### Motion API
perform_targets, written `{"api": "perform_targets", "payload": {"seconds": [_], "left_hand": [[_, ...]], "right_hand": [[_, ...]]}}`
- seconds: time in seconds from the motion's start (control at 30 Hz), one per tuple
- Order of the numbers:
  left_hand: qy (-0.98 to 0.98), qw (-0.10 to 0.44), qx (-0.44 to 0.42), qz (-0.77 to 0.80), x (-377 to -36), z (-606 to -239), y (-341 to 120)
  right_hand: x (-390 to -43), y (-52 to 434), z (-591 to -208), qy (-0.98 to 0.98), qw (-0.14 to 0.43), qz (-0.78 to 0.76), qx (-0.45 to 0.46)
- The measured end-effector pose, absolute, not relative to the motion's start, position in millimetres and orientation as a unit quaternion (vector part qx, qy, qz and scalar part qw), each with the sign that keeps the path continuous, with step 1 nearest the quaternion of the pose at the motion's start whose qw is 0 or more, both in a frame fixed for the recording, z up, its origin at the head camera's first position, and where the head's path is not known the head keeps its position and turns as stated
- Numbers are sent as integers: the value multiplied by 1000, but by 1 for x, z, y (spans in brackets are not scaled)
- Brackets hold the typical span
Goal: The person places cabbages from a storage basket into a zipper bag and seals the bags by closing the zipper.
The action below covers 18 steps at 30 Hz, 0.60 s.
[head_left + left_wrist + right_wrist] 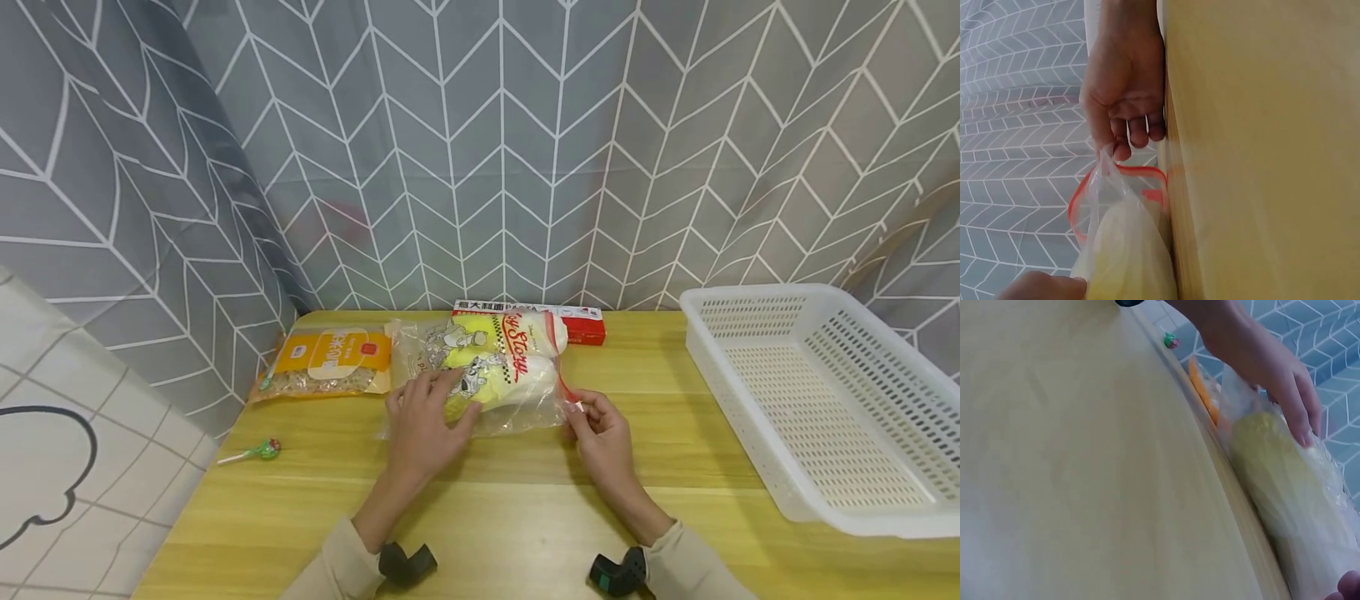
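A clear zip bag (pixel 517 408) with a red seal lies on the table, holding something soft in yellow and white with a "Toy Story" print. My left hand (pixel 429 417) rests on the bag's left front part, fingers loosely bent over the plastic. At the bag's right end, my right hand (pixel 603 433) pinches the near corner beside the red seal. In the left wrist view the right hand (pixel 1125 87) draws that corner of the plastic into a point. The right wrist view shows the left hand (pixel 1272 369) touching the top of the bag (pixel 1279 481).
Behind the bag lies a red and white pasta box (pixel 588 325). An orange food packet (pixel 330 362) sits to its left, and a green-wrapped lollipop (pixel 262 450) lies nearer the table's left edge. A white plastic basket (pixel 750 425) stands at the right.
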State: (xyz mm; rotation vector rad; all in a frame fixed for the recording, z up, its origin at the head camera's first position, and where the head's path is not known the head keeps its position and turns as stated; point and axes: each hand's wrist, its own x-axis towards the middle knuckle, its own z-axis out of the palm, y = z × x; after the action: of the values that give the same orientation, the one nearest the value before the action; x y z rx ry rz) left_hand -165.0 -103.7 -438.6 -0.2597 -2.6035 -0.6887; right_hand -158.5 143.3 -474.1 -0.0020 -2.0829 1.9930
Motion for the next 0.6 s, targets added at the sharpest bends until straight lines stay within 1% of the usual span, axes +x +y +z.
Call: {"api": "perform_targets", "payload": {"seconds": [0.17, 0.3, 0.4, 0.47, 0.53, 0.6], "left_hand": [[-943, 199, -92, -251, -165, -433, -109], [-944, 192, -110, -245, -165, -430, -113], [-946, 186, -130, -234, -166, -428, -113], [-945, 182, -139, -234, -166, -427, -113], [-943, 176, -148, -238, -166, -427, -113], [-941, 169, -159, -245, -166, -428, -113]], "right_hand": [[-164, 151, -477, -733, 151, 664, 2], [-170, 161, -477, -740, 171, 651, -3], [-168, 167, -463, -748, 178, 640, -11], [-171, 174, -460, -751, 181, 635, -22], [-175, 181, -460, -757, 186, 625, -32], [-184, 189, -470, -756, 201, 622, -40]]}}
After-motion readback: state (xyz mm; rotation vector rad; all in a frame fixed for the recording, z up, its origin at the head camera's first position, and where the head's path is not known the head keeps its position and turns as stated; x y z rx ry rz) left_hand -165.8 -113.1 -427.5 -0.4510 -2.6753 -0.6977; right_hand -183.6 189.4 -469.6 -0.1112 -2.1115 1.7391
